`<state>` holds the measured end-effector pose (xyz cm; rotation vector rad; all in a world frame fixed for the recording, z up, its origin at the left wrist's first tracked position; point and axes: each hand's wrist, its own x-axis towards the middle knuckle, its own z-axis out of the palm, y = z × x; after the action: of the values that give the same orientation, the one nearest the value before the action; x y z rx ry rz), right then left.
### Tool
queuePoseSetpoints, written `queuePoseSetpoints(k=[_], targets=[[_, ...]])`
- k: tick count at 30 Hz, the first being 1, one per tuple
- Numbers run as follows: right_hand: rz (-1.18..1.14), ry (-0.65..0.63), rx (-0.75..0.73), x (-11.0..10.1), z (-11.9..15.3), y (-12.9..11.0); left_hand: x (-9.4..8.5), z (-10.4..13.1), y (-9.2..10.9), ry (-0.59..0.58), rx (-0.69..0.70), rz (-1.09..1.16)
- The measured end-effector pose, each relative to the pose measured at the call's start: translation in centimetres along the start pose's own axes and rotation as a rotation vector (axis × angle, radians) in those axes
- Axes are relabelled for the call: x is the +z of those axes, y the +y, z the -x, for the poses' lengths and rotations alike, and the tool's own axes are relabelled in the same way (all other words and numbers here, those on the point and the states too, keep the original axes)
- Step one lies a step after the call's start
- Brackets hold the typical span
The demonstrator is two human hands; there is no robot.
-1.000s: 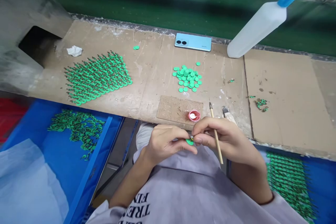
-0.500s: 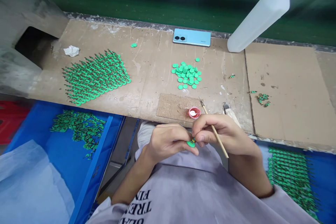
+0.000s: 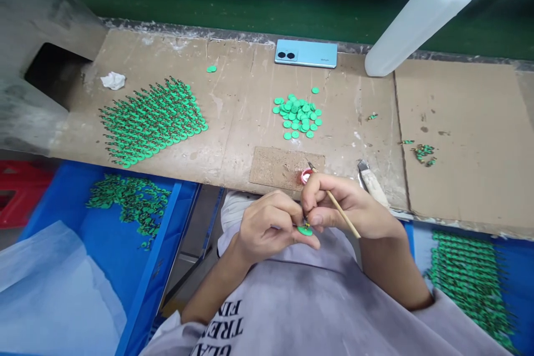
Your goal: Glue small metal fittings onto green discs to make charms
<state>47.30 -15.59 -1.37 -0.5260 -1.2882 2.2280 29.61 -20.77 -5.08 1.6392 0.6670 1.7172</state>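
Observation:
My left hand [image 3: 273, 226] is closed, pinching a small green disc [image 3: 305, 231] by its edge. A tiny yellow-and-green figure piece stands on the disc, partly hidden by fingers. My right hand [image 3: 348, 206] is closed too, its thumb and forefinger on that small piece. A thin wooden-handled brush [image 3: 342, 213] lies through the same hand, tip pointing away from me. Just beyond the hands, a small red pot [image 3: 306, 176] with something white inside sits on a cardboard scrap [image 3: 275, 167]. Loose green discs [image 3: 297, 114] lie in a pile farther back.
Rows of finished-looking pieces [image 3: 152, 122] stand at left, near crumpled tissue [image 3: 113, 80]. A phone [image 3: 306, 54], a white bottle [image 3: 421, 22], a knife [image 3: 373, 184] and small figure pieces [image 3: 424, 153] lie about. Blue trays [image 3: 146, 283] with more pieces flank me.
The view has shifted slightly. My right hand and the brush have moved a little left, and the brush tip now overlaps the red pot. Both hands stay on the disc and small piece.

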Motion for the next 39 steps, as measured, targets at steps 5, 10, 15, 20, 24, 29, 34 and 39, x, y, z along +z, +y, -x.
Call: queuePoseSetpoints(k=[5, 10, 15, 20, 24, 29, 34, 39], targets=[[-0.028, -0.007, -0.018, -0.1, 0.0, 0.2, 0.0, 0.1, -0.1, -0.007, -0.025, 0.039], [-0.035, -0.007, -0.058, 0.0, 0.1, 0.3, 0.0, 0.2, 0.0, -0.026, -0.044, 0.058], [-0.017, 0.001, -0.077, 0.3, 0.2, 0.1, 0.0, 0.3, 0.3, -0.034, -0.074, 0.068], [-0.004, 0.039, -0.11, 0.7, 0.5, 0.4, -0.1, 0.3, 0.8, -0.07, -0.133, 0.019], [-0.003, 0.108, -0.141, 1.1, 0.7, 1.2, 0.1, 0.4, 0.8, -0.037, -0.068, 0.029], [0.06, 0.196, -0.226, 1.3, 0.8, 1.7, 0.6, 0.4, 0.4, -0.007, -0.066, 0.077], [0.157, 0.27, -0.261, 1.1, 1.0, 1.9, 0.6, 0.3, -0.1, 0.022, -0.106, 0.141], [0.191, 0.276, -0.297, 0.8, 1.3, 2.2, 0.2, 0.2, 0.1, -0.023, -0.16, 0.103]])
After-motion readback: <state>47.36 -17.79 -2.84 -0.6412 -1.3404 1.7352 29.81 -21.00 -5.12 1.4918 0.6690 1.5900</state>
